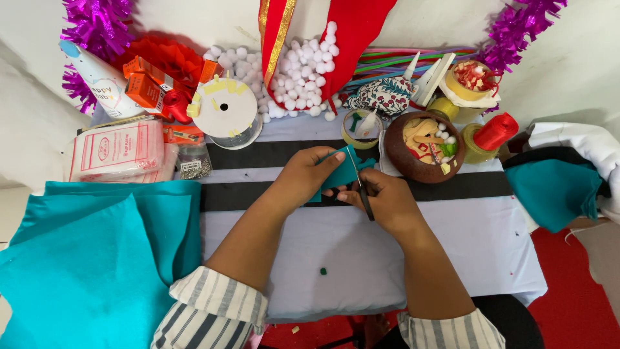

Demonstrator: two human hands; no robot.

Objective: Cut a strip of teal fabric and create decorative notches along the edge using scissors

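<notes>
Left hand (303, 176) pinches a small teal felt piece (342, 173) in the middle of the frame, fingers closed on its left side and holding it up off the worktop (361, 252). Right hand (381, 197) is closed around a pair of scissors (360, 181), and the thin blades point up into the felt. It looks like the cutting step is going on now, with the blades already in the felt. The next snip calls for the left hand to hold the felt tight and turn it slowly, so the blades stay clear of the fingers. A big teal felt sheet (90, 258) lies at the lower left of the frame. A tiny green bit (323, 271) sits on the worktop below the hands. A brown bowl (423, 147) of small craft bits stands just to the upper right of the hands, and white pom-poms (297, 71) are heaped near the top.
</notes>
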